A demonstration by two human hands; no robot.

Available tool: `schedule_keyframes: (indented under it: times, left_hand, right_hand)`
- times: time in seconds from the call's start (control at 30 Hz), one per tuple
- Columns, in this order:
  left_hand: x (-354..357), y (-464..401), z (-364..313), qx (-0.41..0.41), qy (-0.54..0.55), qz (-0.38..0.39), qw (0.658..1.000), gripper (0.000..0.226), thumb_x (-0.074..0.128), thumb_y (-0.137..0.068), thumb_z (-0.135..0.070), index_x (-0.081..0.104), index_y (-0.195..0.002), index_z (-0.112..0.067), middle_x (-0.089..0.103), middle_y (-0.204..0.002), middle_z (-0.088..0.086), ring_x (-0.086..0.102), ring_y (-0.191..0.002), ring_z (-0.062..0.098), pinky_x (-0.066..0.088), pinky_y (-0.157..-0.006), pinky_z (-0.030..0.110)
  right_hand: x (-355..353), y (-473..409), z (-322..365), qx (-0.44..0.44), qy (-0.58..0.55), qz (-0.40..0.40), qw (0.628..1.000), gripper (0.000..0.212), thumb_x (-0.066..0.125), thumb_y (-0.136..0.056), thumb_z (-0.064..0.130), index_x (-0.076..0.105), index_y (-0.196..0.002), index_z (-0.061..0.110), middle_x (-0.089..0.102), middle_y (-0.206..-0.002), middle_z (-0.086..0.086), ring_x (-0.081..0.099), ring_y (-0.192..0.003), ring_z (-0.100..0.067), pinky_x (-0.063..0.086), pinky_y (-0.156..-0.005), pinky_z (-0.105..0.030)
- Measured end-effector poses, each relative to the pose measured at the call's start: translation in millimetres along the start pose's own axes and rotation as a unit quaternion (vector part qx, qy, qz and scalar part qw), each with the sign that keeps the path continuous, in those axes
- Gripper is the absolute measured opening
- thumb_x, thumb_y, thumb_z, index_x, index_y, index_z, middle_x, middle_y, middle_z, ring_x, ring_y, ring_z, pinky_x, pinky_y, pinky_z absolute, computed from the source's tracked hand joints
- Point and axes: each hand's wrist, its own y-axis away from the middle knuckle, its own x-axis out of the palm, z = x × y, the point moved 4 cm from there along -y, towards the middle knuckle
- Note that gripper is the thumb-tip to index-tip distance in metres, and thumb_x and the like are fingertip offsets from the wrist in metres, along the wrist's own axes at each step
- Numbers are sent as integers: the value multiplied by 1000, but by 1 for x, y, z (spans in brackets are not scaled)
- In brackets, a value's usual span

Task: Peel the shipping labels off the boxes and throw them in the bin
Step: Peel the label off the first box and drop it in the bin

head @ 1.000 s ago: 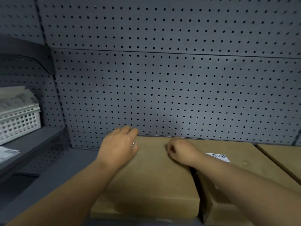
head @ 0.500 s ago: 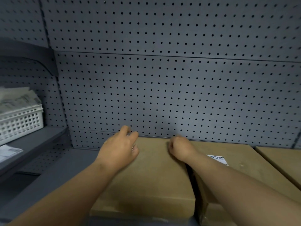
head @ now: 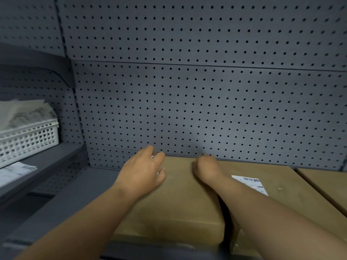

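Nearest, two bare forearms reaching in from the bottom edge over a grey metal shelf [head: 78, 192].

On that shelf, the left cardboard box [head: 174, 209], plain brown on top, pressed up against the middle cardboard box [head: 293, 188] with a dark slit between them. On the middle box's top, a white shipping label [head: 252, 183] with a barcode, lying flat and partly covered by the right forearm. At the far right edge, part of a third cardboard box [head: 326, 184], just beside the middle one.

Further in, the left hand [head: 142, 173] at the left box's far left corner, knuckles up, fingers curled over the back edge and gripping it. The right hand [head: 206, 168] at the same box's far right corner, fingers bent down behind the back edge and mostly hidden; seemingly gripping the box too.

Off to the left, on a raised side ledge [head: 47, 160]: a loose printed sheet [head: 15, 172] lying flat, and behind it a white lattice basket [head: 28, 141] heaped with papers [head: 24, 113], print too blurred to read.

Behind everything, grey pegboard [head: 206, 91] as the back wall, touching the boxes' far edges.
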Motion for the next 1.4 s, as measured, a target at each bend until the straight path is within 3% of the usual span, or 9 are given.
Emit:
schedule_keyframes:
  times: [0.2,0.4,0.6,0.67,0.8,1.0,1.2,1.33,1.4]
  left_hand:
    - [-7,4,-2,3,-3,1,1000,25,45,-89,-36,51,-100,-14,51,-110,4,50,-100,21,43,-75,31]
    - [-9,10,0,-4,-1,6,1000,24,45,-89,-34,51,-101,-14,52,-110,3,48,-103,20,47,-76,32]
    - [-8,10,-4,5,-10,11,1000,24,44,-89,-33,51,-102,-14,53,-113,3,42,-109,19,48,-76,32]
    - [-8,12,-5,10,-12,10,1000,25,44,-89,-34,51,-103,-15,53,-113,2,42,-107,19,49,-77,32]
    - [-7,15,-6,16,1,5,1000,24,44,-89,-32,52,-102,-14,54,-111,3,45,-104,21,49,-77,34]
    - [-4,16,-9,35,3,4,999,23,46,-88,-30,53,-101,-12,55,-109,6,49,-100,23,47,-75,35]
    - [-4,17,-9,52,0,-17,999,22,48,-87,-29,56,-100,-13,59,-103,7,54,-92,24,46,-70,34]
    - [-2,16,-11,58,1,-26,998,22,49,-86,-29,56,-100,-13,60,-99,6,55,-90,24,45,-70,35]
    - [-2,14,-12,65,0,-37,997,20,50,-85,-28,57,-95,-12,60,-94,7,56,-85,25,44,-66,34]
  right_hand:
    - [-1,40,46,-171,-62,2,983,22,47,-92,16,63,-91,2,61,-100,-18,57,-95,-31,45,-83,-32]
    - [-15,36,-2,-48,-2,8,999,19,42,-92,12,57,-84,5,63,-107,-20,60,-99,-32,48,-83,-33]
    - [-17,86,54,-220,-54,49,973,15,50,-88,13,63,-90,8,60,-98,-10,55,-93,-23,44,-86,-31]
    - [-22,86,41,-210,-44,53,975,14,50,-87,13,63,-90,8,59,-96,-8,56,-95,-22,43,-87,-29]
    - [-29,77,10,-99,-17,4,995,20,47,-89,13,63,-97,4,60,-109,-13,57,-104,-28,44,-91,-32]
    - [-25,118,60,-250,-58,47,965,13,51,-85,11,63,-90,7,60,-99,-12,55,-93,-22,42,-85,-29]
    - [-33,98,10,-116,-34,-25,992,18,48,-87,9,64,-93,4,62,-105,-14,57,-102,-28,42,-88,-31]
    - [-25,121,45,-238,-52,15,970,13,50,-84,8,63,-85,4,61,-96,-15,56,-92,-25,40,-82,-29]
    - [-29,118,40,-240,-48,28,969,12,51,-85,9,63,-86,5,61,-97,-12,55,-91,-22,39,-81,-26]
